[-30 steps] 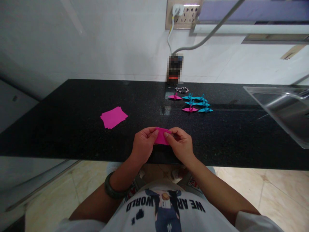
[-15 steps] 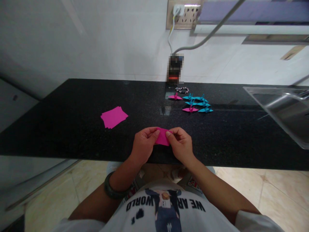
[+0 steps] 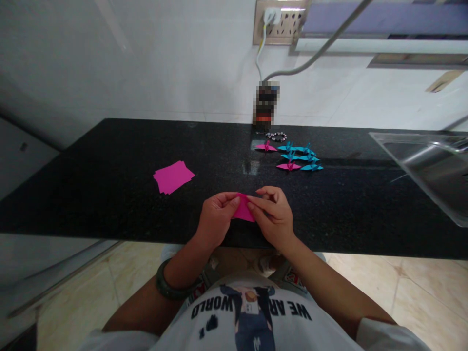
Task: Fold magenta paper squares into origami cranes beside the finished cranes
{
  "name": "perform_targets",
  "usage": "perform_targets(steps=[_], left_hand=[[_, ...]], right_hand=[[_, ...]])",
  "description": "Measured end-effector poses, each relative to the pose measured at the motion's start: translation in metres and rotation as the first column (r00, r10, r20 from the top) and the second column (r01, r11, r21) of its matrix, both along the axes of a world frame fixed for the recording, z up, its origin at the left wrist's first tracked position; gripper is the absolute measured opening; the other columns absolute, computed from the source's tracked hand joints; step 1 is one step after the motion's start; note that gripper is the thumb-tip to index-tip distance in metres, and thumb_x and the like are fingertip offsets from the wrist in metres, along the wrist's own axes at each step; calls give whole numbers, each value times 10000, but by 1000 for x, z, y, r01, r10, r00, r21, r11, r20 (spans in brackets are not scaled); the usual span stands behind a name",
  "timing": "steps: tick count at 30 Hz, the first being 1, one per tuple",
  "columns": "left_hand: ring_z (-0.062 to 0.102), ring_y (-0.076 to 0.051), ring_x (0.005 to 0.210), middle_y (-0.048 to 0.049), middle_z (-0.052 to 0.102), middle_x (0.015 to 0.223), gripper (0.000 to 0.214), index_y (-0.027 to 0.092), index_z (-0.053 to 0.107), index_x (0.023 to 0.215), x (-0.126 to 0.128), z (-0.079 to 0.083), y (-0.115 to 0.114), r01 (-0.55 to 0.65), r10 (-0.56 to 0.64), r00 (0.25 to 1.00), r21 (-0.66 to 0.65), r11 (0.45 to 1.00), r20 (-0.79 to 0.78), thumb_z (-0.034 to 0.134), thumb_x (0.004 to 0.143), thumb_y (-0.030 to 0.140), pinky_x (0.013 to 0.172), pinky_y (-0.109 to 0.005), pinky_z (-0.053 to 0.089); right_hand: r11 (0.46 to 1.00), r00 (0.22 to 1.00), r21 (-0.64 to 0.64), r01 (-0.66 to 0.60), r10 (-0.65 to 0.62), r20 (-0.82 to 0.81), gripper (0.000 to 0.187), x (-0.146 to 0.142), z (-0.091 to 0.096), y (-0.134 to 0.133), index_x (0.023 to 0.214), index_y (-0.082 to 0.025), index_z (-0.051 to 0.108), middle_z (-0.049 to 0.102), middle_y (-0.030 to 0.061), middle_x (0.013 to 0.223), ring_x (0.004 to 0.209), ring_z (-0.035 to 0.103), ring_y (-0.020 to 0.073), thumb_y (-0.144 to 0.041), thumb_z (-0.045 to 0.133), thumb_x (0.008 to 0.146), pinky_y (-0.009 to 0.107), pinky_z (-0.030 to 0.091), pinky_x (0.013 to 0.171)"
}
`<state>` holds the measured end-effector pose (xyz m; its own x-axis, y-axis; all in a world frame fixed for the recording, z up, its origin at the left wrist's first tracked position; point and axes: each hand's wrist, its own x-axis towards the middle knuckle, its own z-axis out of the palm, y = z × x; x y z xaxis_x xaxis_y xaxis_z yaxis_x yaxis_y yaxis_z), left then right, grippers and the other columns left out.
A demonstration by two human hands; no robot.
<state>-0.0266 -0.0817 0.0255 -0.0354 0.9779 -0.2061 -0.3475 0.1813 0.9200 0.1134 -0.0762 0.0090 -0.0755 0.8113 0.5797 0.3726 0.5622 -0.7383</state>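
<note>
Between my hands, over the front part of the counter, is a small folded piece of pink origami paper. My left hand pinches its left side, thumb on top. On its right side, my right hand has thumb and index finger pressed on the paper, the other fingers curled. Left of my hands lies a stack of pink paper sheets. Beyond my right hand stand folded paper cranes: a pink crane, another pink crane and several blue cranes.
The black countertop ends at a front edge near my body. A metal sink is set in at the right. A beaded bracelet and a blurred dark object with a cable are by the wall, below a socket panel.
My right index finger has moved left over the top of the folded paper, and the other right fingers have lifted a little. The left hand keeps its pinch, nearly still.
</note>
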Motion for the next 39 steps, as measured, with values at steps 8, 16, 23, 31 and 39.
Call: perform_targets(steps=[8,16,23,31,39], left_hand=[[555,-95,544,-23,640,656,178,107,636,786,-2,3,-1,38,-37,999,-68,997,3,647,648,218,536,-216,442],[564,-102,553,-30,638,668,175,102,626,783,-3,5,-1,81,-74,995,-107,991,68,646,651,214,541,-230,466],[566,-107,560,-28,632,684,211,114,618,796,-4,3,-2,90,-90,996,-78,993,7,647,669,280,544,-239,469],[559,-99,557,-16,640,698,236,134,640,836,-3,5,-1,81,-82,996,-26,996,-32,662,656,284,538,-221,458],[546,-97,569,-15,630,693,198,136,628,815,-1,6,-1,93,-94,995,-30,995,-36,638,676,276,545,-218,452]], right_hand=[[933,899,329,-146,-14,438,245,21,0,8,977,-252,657,575,73,954,791,494,171,-202,588,747,299,429,645],[895,797,343,-286,23,603,242,29,8,14,995,-226,636,582,79,924,839,485,187,-235,559,766,312,437,687],[911,825,300,-285,73,561,252,28,6,11,1003,-221,630,591,77,888,828,500,193,-229,548,765,327,441,674],[999,995,18,-35,33,96,165,9,4,-2,903,-221,629,563,58,879,816,535,167,-196,554,758,319,453,663],[941,977,-328,-84,13,-213,92,-3,-4,-5,779,-173,587,578,37,776,683,524,129,-244,528,782,254,434,594]])
